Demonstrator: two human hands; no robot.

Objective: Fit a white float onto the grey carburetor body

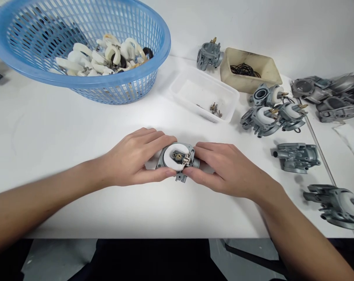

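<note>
Between both hands, near the table's front middle, is a grey metal carburetor point(181, 178) with its open side up. A white C-shaped float point(169, 158) sits in it, around two brass jets point(177, 156). My left hand point(138, 158) is closed on the carburetor's left side, thumb at the near edge of the float and fingers along the far edge. My right hand point(223, 168) grips the right side, its thumb by the small metal hinge point(187, 160) of the float. The carburetor's underside is hidden.
A blue basket point(107, 80) of white and black floats stands back left. Behind the hands lies a clear plastic tray point(183, 93) with small brass parts; a beige box point(235, 80) holds black rings. Several carburetors point(298, 156) line the right side. The table's front edge point(153, 237) is close.
</note>
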